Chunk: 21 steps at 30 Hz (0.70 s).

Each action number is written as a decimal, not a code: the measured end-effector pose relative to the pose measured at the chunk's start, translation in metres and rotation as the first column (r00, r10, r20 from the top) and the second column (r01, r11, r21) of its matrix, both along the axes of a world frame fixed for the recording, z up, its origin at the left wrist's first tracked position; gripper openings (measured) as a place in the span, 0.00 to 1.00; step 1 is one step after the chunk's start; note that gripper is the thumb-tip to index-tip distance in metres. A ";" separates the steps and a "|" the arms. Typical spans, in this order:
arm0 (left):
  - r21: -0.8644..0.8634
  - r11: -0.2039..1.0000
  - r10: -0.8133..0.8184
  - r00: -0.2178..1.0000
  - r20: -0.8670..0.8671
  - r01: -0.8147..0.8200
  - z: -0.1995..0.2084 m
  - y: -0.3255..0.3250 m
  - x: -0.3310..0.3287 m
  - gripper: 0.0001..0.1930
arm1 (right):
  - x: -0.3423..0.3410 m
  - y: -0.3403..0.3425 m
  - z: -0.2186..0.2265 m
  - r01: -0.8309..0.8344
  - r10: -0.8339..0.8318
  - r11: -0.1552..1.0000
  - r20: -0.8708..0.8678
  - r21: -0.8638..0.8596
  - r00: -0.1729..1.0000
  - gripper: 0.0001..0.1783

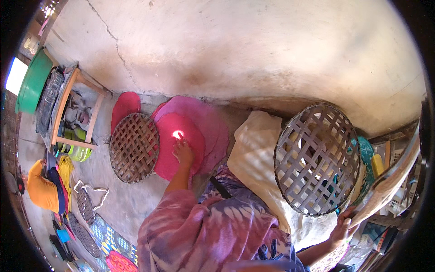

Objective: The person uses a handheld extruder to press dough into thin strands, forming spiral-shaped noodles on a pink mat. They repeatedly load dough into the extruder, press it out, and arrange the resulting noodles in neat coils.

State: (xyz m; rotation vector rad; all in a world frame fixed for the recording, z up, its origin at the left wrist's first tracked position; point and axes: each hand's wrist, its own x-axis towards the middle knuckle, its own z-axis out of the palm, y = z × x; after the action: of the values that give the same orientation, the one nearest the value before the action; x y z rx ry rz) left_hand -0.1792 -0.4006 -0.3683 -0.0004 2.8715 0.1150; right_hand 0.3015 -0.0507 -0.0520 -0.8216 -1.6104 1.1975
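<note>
My left hand (183, 152) reaches forward with its fingers stretched out over a round red-pink mat (181, 165), touching or just above it. A bright spot of light falls by the fingertips. Beneath that mat lie larger pink-purple round sheets (215, 129), and a red one (126, 104) rests against the wall. Left of the hand is a brown woven round basket tray (134, 147). At the lower right my right hand (342, 230) is closed round the near end of a pale wooden pole (385, 192). Close by stands a larger open-weave basket tray (317, 158).
A cream cloth sack (253, 145) lies beside the large tray. At the left stand a wooden stool (63, 113), a green basin (34, 84) and an orange cloth (41, 186). Sandals or dark woven pieces (85, 206) lie on the floor near a patterned mat (113, 242). A cracked wall (226, 50) rises ahead.
</note>
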 end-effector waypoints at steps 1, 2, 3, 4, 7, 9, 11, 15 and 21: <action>0.072 0.990 -0.118 0.993 -0.012 0.119 0.008 0.008 -0.008 0.31 | 0.003 0.001 0.002 0.024 -0.024 1.000 -0.022 0.007 0.999 0.40; 0.101 0.968 -0.230 0.973 -0.026 0.231 0.012 0.018 -0.012 0.30 | 0.005 0.001 0.004 0.021 -0.020 1.000 -0.040 0.016 0.999 0.40; 0.127 0.929 -0.333 0.935 -0.122 0.347 0.013 0.029 -0.016 0.30 | 0.007 0.001 0.005 -0.004 0.006 1.000 -0.076 0.018 0.997 0.40; 0.052 0.897 -0.435 0.897 -0.081 0.439 0.009 0.044 -0.018 0.29 | 0.008 0.001 0.006 0.019 -0.020 1.000 -0.088 -0.012 0.996 0.39; -0.058 0.812 -0.583 0.804 -0.116 0.580 -0.025 0.089 -0.025 0.28 | 0.013 0.000 0.010 -0.055 0.052 0.998 -0.175 -0.015 0.983 0.35; 0.037 0.858 -0.510 0.858 -0.061 0.513 -0.048 0.104 -0.033 0.28 | 0.019 -0.002 0.011 0.002 -0.003 1.000 -0.192 -0.007 0.981 0.36; 0.088 0.841 -0.518 0.841 -0.156 0.535 -0.055 0.102 -0.042 0.25 | 0.030 -0.004 0.012 0.116 -0.119 0.993 -0.150 -0.027 0.981 0.45; 0.670 0.703 -0.321 0.947 0.001 0.238 0.022 0.076 -0.064 0.17 | 0.053 -0.007 0.011 0.014 -0.016 1.000 -0.222 -0.011 0.975 0.40; 0.985 -0.011 -0.320 0.934 0.160 -0.172 0.276 0.121 -0.039 0.23 | 0.044 -0.004 0.003 0.151 -0.176 0.984 -0.378 -0.096 0.909 0.44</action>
State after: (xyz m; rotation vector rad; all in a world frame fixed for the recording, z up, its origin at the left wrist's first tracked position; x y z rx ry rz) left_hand -0.2178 -0.2801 -0.0927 0.3818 1.6851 1.9497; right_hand 0.3456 -0.0550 -0.0491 -0.6940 -1.1638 1.2086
